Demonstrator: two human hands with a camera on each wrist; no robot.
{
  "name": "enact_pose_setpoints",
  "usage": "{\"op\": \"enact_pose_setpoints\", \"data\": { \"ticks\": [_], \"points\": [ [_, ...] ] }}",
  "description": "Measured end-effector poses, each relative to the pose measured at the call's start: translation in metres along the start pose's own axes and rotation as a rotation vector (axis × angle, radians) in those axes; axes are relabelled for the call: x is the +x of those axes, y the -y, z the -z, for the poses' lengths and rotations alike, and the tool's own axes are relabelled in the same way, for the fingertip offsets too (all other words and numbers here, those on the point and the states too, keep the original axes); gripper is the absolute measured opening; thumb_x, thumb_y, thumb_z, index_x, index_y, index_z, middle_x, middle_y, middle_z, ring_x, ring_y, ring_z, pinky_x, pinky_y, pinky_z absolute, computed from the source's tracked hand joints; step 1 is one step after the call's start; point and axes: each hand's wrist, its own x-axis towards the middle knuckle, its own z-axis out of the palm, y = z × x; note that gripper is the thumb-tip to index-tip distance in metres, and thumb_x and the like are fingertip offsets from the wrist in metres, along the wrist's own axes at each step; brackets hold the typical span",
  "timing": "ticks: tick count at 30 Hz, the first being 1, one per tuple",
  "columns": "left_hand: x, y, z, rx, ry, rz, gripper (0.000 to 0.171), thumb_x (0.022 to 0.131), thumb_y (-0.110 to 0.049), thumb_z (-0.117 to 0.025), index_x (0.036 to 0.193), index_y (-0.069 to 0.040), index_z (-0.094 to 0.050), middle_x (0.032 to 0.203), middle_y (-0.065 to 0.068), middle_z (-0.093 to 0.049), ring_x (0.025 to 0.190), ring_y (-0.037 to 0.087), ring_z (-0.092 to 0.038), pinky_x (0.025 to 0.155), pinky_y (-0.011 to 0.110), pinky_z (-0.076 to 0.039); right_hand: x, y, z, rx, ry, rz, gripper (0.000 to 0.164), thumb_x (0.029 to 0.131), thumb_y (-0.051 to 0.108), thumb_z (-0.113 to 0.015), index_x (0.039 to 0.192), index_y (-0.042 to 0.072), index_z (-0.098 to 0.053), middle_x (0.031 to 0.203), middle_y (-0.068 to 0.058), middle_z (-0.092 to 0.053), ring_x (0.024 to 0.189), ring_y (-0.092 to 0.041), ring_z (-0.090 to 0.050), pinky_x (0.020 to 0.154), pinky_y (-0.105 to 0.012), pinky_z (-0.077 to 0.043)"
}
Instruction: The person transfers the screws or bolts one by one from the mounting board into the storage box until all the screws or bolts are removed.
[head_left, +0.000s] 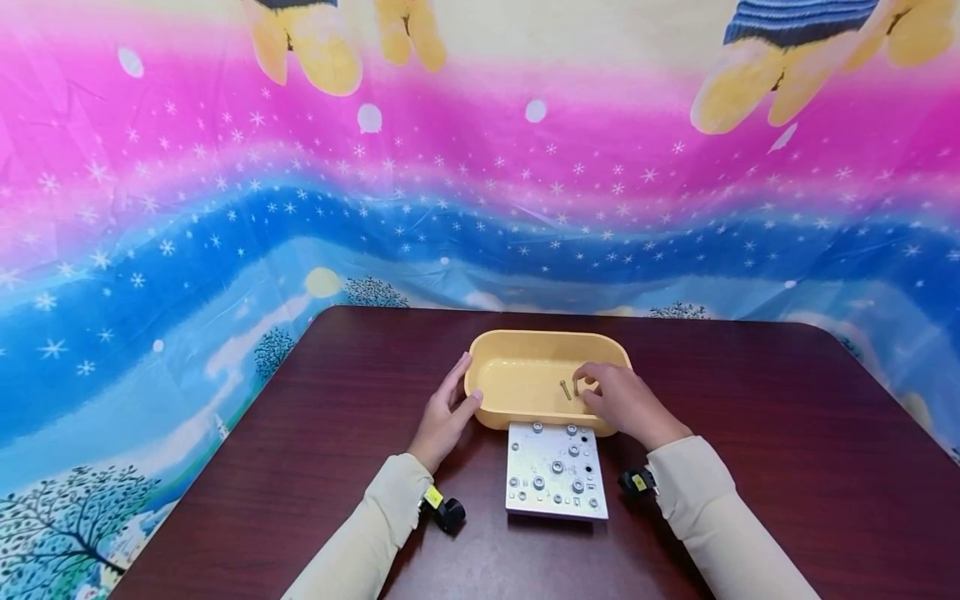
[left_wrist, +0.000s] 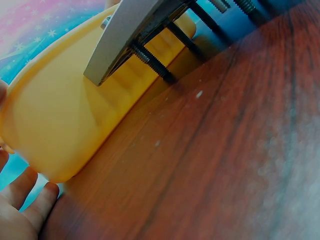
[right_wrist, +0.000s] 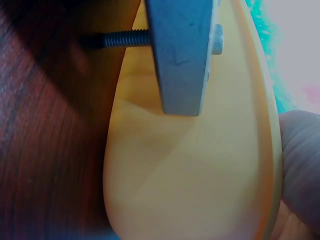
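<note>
A yellow tray (head_left: 495,417) stands on the table with its long side toward me. At its left end my left hand (head_left: 442,421) touches the rim, thumb in front and fingers fairly straight along the outside. My right hand (head_left: 622,398) reaches over the tray's right side with bent fingers. Its thumb and index finger are at a small brass-coloured screw (head_left: 576,387); whether they pinch it is unclear. Left of that, a second screw (head_left: 566,390) lies on the tray floor. A silver metal plate (head_left: 555,500) with socket-head bolts stands before the tray, its front edge raised.
Threaded bolt shanks (left_wrist: 155,62) stick out below the plate. Its back edge is close against the tray's front wall (right_wrist: 195,165). The dark red table (head_left: 360,358) extends to both sides. A patterned cloth (head_left: 480,208) hangs behind it. Both wrists wear small black cameras.
</note>
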Motion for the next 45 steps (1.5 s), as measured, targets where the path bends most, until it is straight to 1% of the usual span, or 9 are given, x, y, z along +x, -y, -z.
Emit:
{"op": "enact_pose_setpoints", "data": {
  "ticks": [4, 11, 15, 18, 25, 31, 35, 39, 45],
  "points": [
    [0.001, 0.0, 0.0, 0.012, -0.004, 0.005, 0.061, 0.097, -0.013, -0.057, 0.15, -0.003, -0.03, 0.157, 0.005, -0.026, 0.143, 0.022, -0.027, 0.113, 0.039, -0.028, 0.001, 0.001, 0.0, 0.0, 0.004, -0.006, 0.025, 0.089, 0.009, -0.062, 0.113, 0.005, -0.068, 0.106, -0.016, -0.067, 0.094, -0.03, -0.064, 0.079, -0.046, -0.053],
    [0.002, 0.001, 0.0, 0.04, 0.006, -0.047, 0.058, 0.097, -0.006, -0.054, 0.149, 0.0, -0.031, 0.158, 0.01, -0.023, 0.143, 0.026, -0.024, 0.113, 0.043, -0.028, 0.002, 0.001, 0.0, 0.011, 0.01, 0.0, 0.025, 0.089, 0.008, -0.061, 0.113, 0.004, -0.068, 0.103, -0.016, -0.068, 0.092, -0.029, -0.064, 0.076, -0.044, -0.054],
    [0.001, -0.002, 0.0, 0.072, 0.009, -0.054, 0.056, 0.097, -0.005, -0.052, 0.15, -0.004, -0.032, 0.158, 0.007, -0.022, 0.144, 0.024, -0.023, 0.113, 0.041, -0.027, 0.003, 0.001, 0.001, 0.009, 0.006, 0.014, 0.023, 0.088, 0.007, -0.061, 0.111, 0.004, -0.068, 0.1, -0.014, -0.068, 0.09, -0.029, -0.064, 0.076, -0.044, -0.053],
    [0.001, -0.003, -0.001, 0.093, 0.011, -0.062, 0.056, 0.097, -0.003, -0.051, 0.15, -0.003, -0.031, 0.158, 0.007, -0.022, 0.145, 0.025, -0.021, 0.114, 0.042, -0.026, 0.003, 0.001, 0.002, 0.013, 0.008, 0.014, 0.022, 0.088, 0.006, -0.061, 0.11, 0.003, -0.068, 0.098, -0.013, -0.068, 0.088, -0.027, -0.063, 0.075, -0.043, -0.053],
    [0.004, -0.002, -0.001, 0.142, 0.017, -0.049, 0.057, 0.098, -0.004, -0.05, 0.151, -0.004, -0.03, 0.159, 0.004, -0.019, 0.146, 0.022, -0.019, 0.115, 0.039, -0.024, 0.003, 0.001, 0.0, 0.008, -0.022, -0.008, 0.021, 0.089, 0.007, -0.061, 0.108, 0.003, -0.069, 0.095, -0.011, -0.068, 0.082, -0.023, -0.063, 0.071, -0.04, -0.054],
    [0.003, -0.004, 0.0, 0.133, 0.011, -0.031, 0.057, 0.098, -0.005, -0.05, 0.151, -0.006, -0.03, 0.159, 0.001, -0.02, 0.145, 0.019, -0.019, 0.115, 0.037, -0.023, 0.003, 0.002, -0.001, 0.016, -0.052, -0.004, 0.02, 0.089, 0.007, -0.061, 0.107, 0.002, -0.069, 0.094, -0.01, -0.068, 0.079, -0.021, -0.062, 0.068, -0.037, -0.054],
    [0.002, -0.004, 0.0, 0.121, 0.012, -0.035, 0.057, 0.098, -0.006, -0.05, 0.151, -0.005, -0.03, 0.159, 0.003, -0.02, 0.145, 0.021, -0.02, 0.115, 0.038, -0.023, 0.001, 0.0, -0.003, 0.028, -0.093, 0.023, 0.018, 0.089, 0.007, -0.061, 0.104, 0.003, -0.069, 0.093, -0.008, -0.068, 0.076, -0.019, -0.06, 0.067, -0.035, -0.052],
    [0.002, -0.002, 0.001, 0.103, 0.021, -0.025, 0.058, 0.098, -0.009, -0.052, 0.151, -0.006, -0.03, 0.159, 0.001, -0.02, 0.145, 0.019, -0.02, 0.115, 0.037, -0.024, -0.002, -0.004, -0.004, 0.066, -0.134, 0.077, 0.015, 0.089, 0.006, -0.063, 0.102, 0.006, -0.07, 0.094, -0.006, -0.067, 0.076, -0.017, -0.058, 0.067, -0.033, -0.051],
    [0.0, 0.0, 0.0, 0.095, 0.017, 0.001, 0.059, 0.098, -0.014, -0.053, 0.152, -0.008, -0.03, 0.158, -0.003, -0.02, 0.144, 0.016, -0.023, 0.114, 0.035, -0.026, -0.011, -0.002, 0.004, 0.135, -0.18, 0.181, 0.019, 0.087, 0.002, -0.065, 0.104, 0.006, -0.069, 0.1, -0.007, -0.068, 0.084, -0.02, -0.064, 0.075, -0.041, -0.056]
  ]
}}
